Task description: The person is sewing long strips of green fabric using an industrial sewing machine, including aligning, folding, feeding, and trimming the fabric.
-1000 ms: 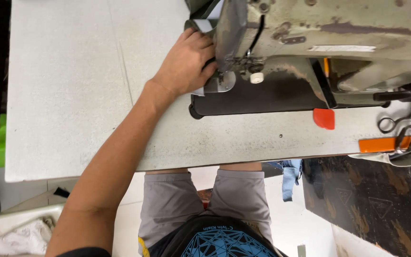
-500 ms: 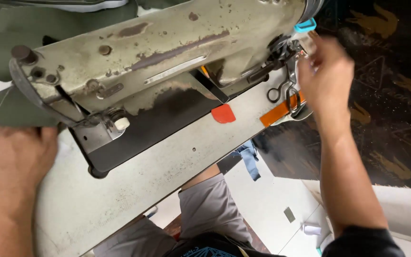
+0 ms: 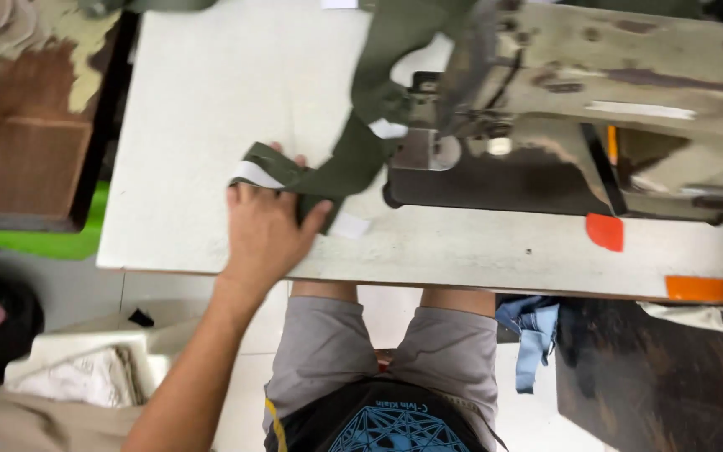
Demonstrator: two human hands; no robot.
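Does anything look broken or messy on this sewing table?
Yes, a bit. The sewing machine looks worn, with stained, chipped paint along its body. The green fabric strip under the left hand lies twisted and folded, not flat on the table.
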